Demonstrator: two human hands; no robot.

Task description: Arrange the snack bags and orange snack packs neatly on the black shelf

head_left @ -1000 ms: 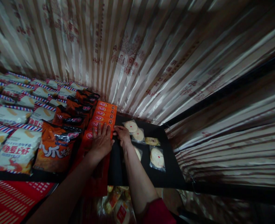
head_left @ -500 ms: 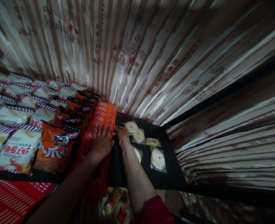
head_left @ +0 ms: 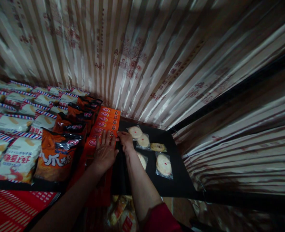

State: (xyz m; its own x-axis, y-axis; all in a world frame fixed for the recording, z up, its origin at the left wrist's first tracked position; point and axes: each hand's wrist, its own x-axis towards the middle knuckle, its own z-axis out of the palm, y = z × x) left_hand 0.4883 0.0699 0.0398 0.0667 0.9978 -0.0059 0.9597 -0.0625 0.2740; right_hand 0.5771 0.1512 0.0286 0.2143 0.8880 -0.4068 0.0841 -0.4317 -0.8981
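A row of overlapping orange snack packets (head_left: 108,112) with oval logos runs along the dark shelf. My left hand (head_left: 105,153) lies flat on the nearer packets, fingers stretched out and slightly spread. Just right of it, my right hand (head_left: 125,141) is closed, its curled fingertips pinching at the right edge of a packet; its other fingers are partly hidden. Beside that hand, clear-wrapped round pale cakes (head_left: 142,140) rest on the black shelf surface (head_left: 181,180), with another round cake (head_left: 163,164) and a small yellowish packet (head_left: 158,147) farther right.
Orange-and-black snack bags (head_left: 57,156) stand left of the packets, with rows of white snack bags (head_left: 18,158) beyond. A red slotted basket (head_left: 19,209) is at lower left. Wrapped goods (head_left: 122,212) lie below the shelf edge. Printed pleated sheeting (head_left: 132,64) hangs behind; a dark bar (head_left: 205,106) crosses at right.
The view has shifted slightly. Both hands stay at nearly the same spot on the orange packets, with only small finger movement.
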